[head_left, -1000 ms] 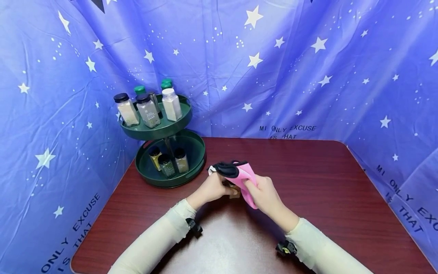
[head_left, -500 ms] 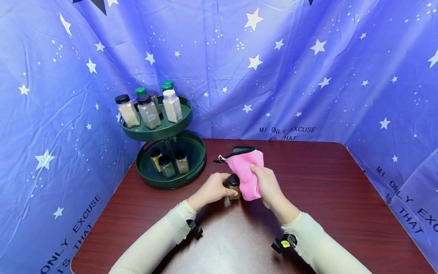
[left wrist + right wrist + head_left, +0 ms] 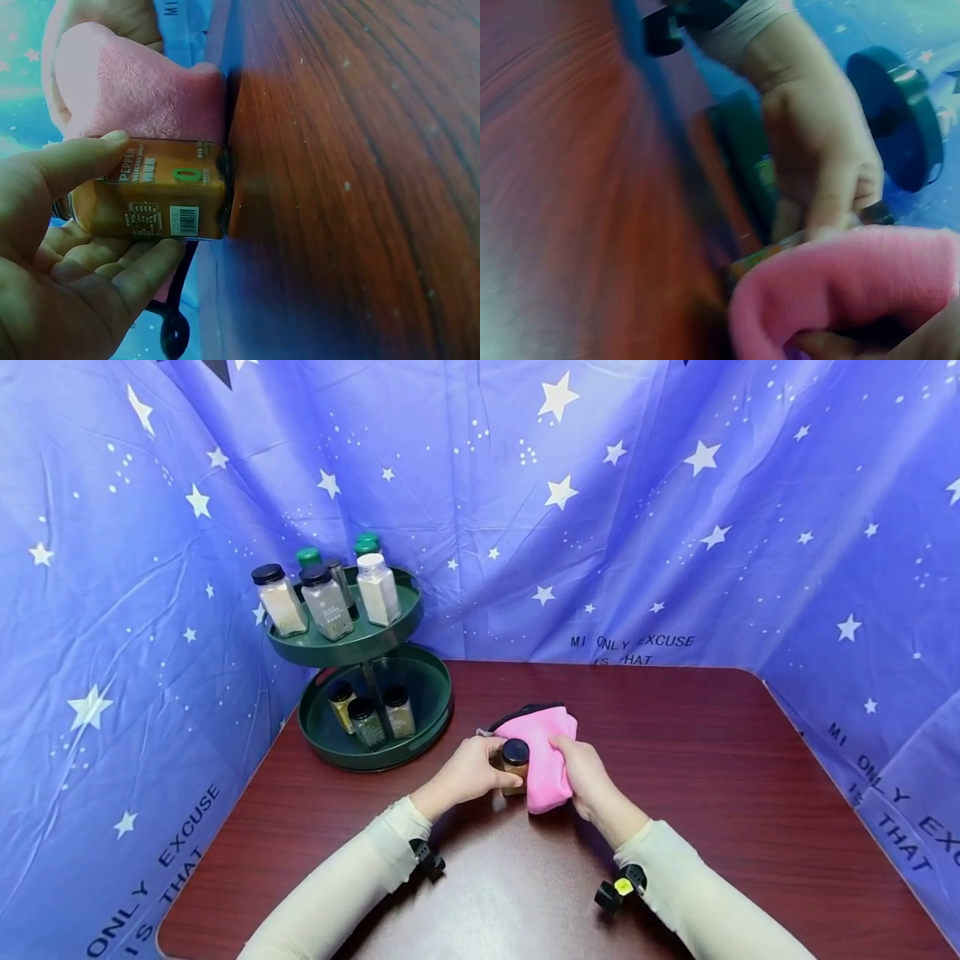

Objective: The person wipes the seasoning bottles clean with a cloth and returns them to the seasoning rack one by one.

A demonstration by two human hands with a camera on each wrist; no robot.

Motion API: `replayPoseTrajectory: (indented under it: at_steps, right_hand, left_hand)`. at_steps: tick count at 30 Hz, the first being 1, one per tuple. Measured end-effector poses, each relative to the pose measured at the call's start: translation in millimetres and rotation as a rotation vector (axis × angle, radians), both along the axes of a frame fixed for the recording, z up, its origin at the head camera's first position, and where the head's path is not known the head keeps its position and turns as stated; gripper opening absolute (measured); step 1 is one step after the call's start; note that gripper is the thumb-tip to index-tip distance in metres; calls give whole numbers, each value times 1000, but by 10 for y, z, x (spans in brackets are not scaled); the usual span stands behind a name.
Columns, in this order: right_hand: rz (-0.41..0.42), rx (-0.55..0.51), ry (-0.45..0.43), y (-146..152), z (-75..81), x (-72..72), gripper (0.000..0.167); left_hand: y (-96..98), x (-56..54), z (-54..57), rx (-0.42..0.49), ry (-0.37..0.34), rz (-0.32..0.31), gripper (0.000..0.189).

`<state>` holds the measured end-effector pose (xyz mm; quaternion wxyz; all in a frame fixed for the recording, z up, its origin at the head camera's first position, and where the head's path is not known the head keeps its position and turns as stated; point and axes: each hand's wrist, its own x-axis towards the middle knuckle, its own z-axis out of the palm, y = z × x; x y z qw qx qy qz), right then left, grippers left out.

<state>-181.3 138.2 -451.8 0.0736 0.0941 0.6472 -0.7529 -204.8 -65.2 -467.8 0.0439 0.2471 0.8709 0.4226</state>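
Observation:
My left hand grips a small black-capped pepper jar with brown contents, thumb on one side and fingers on the other. In the left wrist view the jar's printed label and barcode show, and its base is at the tabletop. My right hand holds a fleecy pink cloth with black edging. The cloth lies against the right side of the jar, bunched and folded. A black cord end hangs near the jar in the left wrist view. The right fingertips are partly hidden by the cloth.
A two-tier green round rack stands at the table's back left. Several spice jars sit on its upper tier, and three black-capped jars on the lower one. A blue star-patterned curtain encloses the brown table.
The cloth has shifted from over the jar's top to its right side, uncovering the black cap. My right hand moved slightly with it; the left hand keeps its grip on the jar.

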Motion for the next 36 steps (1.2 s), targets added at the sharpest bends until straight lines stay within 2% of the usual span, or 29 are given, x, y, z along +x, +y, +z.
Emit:
replayPoseTrajectory:
  at_steps: [5, 9, 13, 17, 20, 22, 27, 30, 33, 36]
  right_hand:
    - [-39, -139, 35, 21, 232, 39, 28]
    - [-45, -173, 81, -4, 331, 61, 29]
    - [-82, -127, 87, -59, 226, 51, 26]
    - [-114, -28, 25, -102, -5, 38, 24]
    - [-99, 24, -4, -110, -95, 31, 24]
    - [-98, 17, 11, -105, -71, 22, 25]
    - [-117, -96, 94, -56, 185, 18, 28]
    - [-113, -147, 104, -30, 295, 11, 27]
    - [-107, -164, 78, -30, 288, 17, 26]
    - [-133, -149, 61, -56, 151, 25, 24]
  left_hand:
    - [0, 13, -31, 18, -29, -3, 26]
    - [-9, 8, -34, 35, -33, -5, 25]
    - [-19, -12, -25, 22, -14, 2, 25]
    - [-20, -16, -12, 5, -11, 6, 26]
    - [-19, -8, -7, 2, -15, 11, 26]
    - [-18, -3, -8, 3, -17, 17, 26]
    - [-6, 6, -20, 12, -24, 10, 26]
    - [0, 5, -24, 29, -32, 1, 26]
    - [3, 0, -24, 31, -31, 5, 26]
    - [5, -12, -24, 17, -19, 16, 26]
